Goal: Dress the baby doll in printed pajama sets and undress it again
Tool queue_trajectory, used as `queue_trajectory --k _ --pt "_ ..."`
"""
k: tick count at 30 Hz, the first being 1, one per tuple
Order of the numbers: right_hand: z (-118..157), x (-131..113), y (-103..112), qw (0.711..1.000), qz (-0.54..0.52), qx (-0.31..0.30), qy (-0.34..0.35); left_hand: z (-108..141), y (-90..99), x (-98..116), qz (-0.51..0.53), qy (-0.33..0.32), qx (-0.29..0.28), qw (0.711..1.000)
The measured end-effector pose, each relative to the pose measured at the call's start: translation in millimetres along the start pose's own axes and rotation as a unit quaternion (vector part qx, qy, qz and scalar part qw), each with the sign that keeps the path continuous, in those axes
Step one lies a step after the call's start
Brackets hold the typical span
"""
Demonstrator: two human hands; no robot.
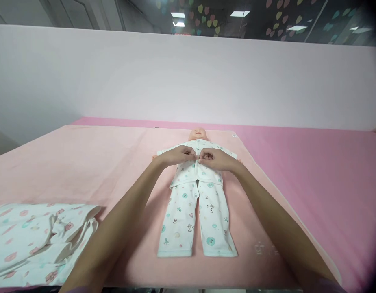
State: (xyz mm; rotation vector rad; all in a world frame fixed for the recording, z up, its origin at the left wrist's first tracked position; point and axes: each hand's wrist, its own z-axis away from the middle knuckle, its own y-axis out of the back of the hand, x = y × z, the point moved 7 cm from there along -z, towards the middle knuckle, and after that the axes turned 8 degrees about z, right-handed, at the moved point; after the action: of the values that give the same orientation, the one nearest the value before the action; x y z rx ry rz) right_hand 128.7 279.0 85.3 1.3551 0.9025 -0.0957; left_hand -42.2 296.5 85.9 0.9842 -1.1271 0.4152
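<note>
A baby doll (pixel 198 133) lies on its back on a pale pink mat, its head towards the far wall. It wears a white patterned top (pixel 184 175) and matching trousers (pixel 180 219). Over the chest, my left hand (pixel 182 154) pinches the left edge of the top's front opening. My right hand (pixel 215 158), fingers curled, pinches the other edge just beside it. The fingertips of both hands nearly meet at the middle of the front. Whatever fastening lies between them is too small to make out. The doll's hands show at the sleeve ends.
A folded white patterned cloth (pixel 20 244) lies at the near left of the pale pink mat (pixel 84 162). Darker pink surface (pixel 312 171) extends on the right. A low white wall (pixel 188 77) runs along the back, with glass above it.
</note>
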Motion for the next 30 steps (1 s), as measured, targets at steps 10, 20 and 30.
queue_trajectory --k 10,20,30 --pt "0.9 1.8 1.4 1.000 -0.003 -0.018 0.015 2.8 -4.1 8.1 -0.019 0.003 0.022 1.000" --pt "2.5 16.0 13.3 0.997 -0.074 -0.018 0.019 5.9 -9.9 15.2 0.033 -0.002 0.008 0.999" --pt "-35.5 23.0 15.5 0.994 -0.025 0.069 -0.077 -2.7 6.1 -2.6 0.045 0.058 0.111 0.991"
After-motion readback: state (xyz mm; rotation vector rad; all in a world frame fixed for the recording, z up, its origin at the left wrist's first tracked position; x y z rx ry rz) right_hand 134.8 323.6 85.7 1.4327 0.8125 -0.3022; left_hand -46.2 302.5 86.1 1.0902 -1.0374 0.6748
